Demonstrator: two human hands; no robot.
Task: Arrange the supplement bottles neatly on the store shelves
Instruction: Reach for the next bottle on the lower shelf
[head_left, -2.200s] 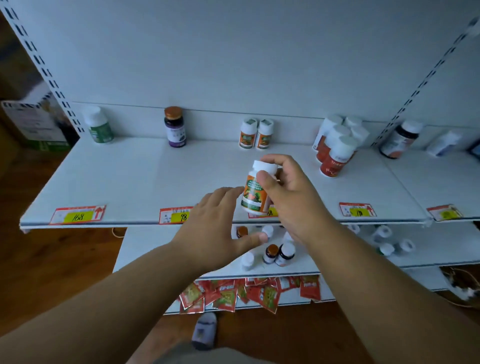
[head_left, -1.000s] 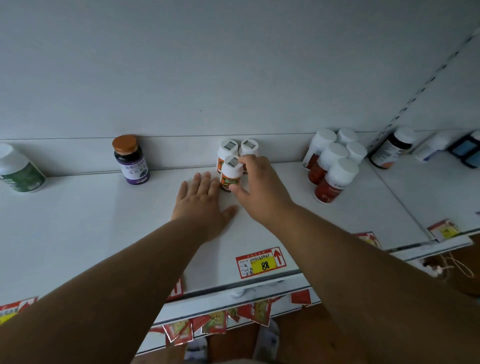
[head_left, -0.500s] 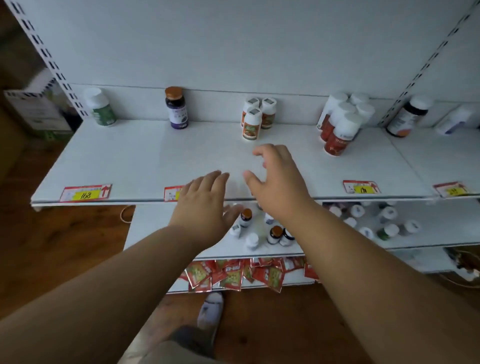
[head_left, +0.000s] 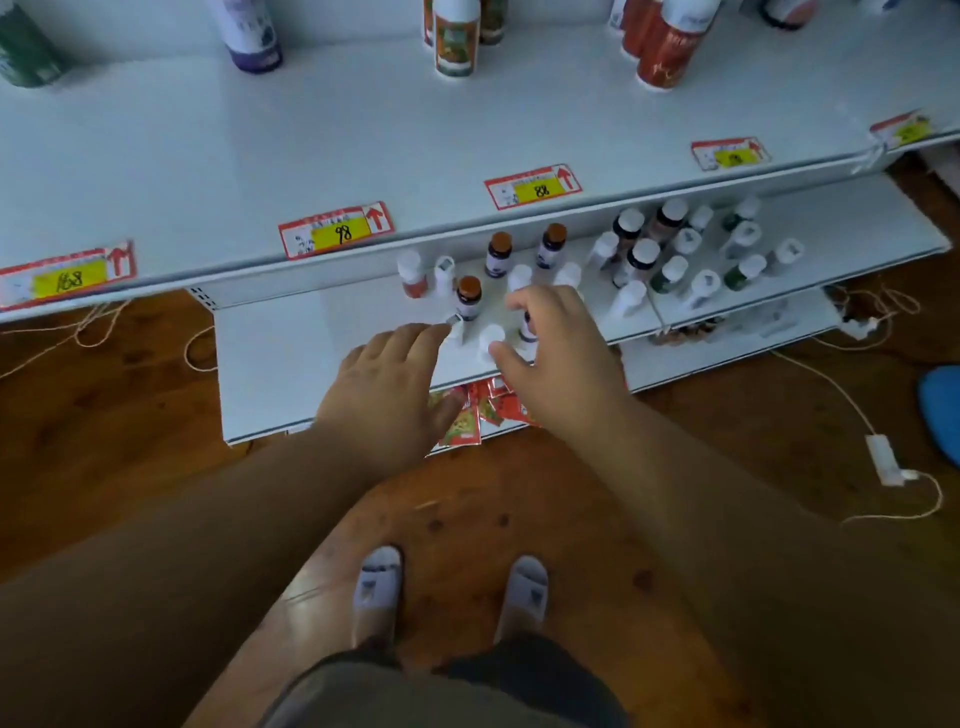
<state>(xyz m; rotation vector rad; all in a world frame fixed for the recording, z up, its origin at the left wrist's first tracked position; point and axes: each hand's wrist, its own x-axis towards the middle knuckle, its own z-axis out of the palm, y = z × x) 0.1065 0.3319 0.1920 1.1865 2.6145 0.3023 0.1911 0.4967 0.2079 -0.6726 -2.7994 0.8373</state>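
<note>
Several small supplement bottles stand loosely on the lower shelf (head_left: 291, 364), among them a brown-capped one (head_left: 469, 296) and a white-capped one (head_left: 491, 338). My right hand (head_left: 563, 358) hovers over this cluster with fingers spread and bent. A small purple-labelled bottle (head_left: 527, 327) shows between its thumb and forefinger, with no clear grip. To the left, my left hand (head_left: 389, 384) lies flat with straight fingers, its tips near a white bottle (head_left: 456, 328). On the upper shelf (head_left: 260, 156) the orange-labelled bottles (head_left: 454, 39) stand grouped at the back.
The upper shelf also holds red bottles (head_left: 662, 47), a purple bottle (head_left: 252, 39) and a green one (head_left: 26, 52). Price tags (head_left: 335, 231) line its front edge. More bottles (head_left: 675, 260) crowd the lower shelf's right part. Red packets (head_left: 467, 415) hang below. Cords (head_left: 878, 457) lie on the wooden floor.
The orange-labelled bottle was set beside its two mates on the upper shelf and released. Both hands then dropped to the lower shelf, and my view tilted down.
</note>
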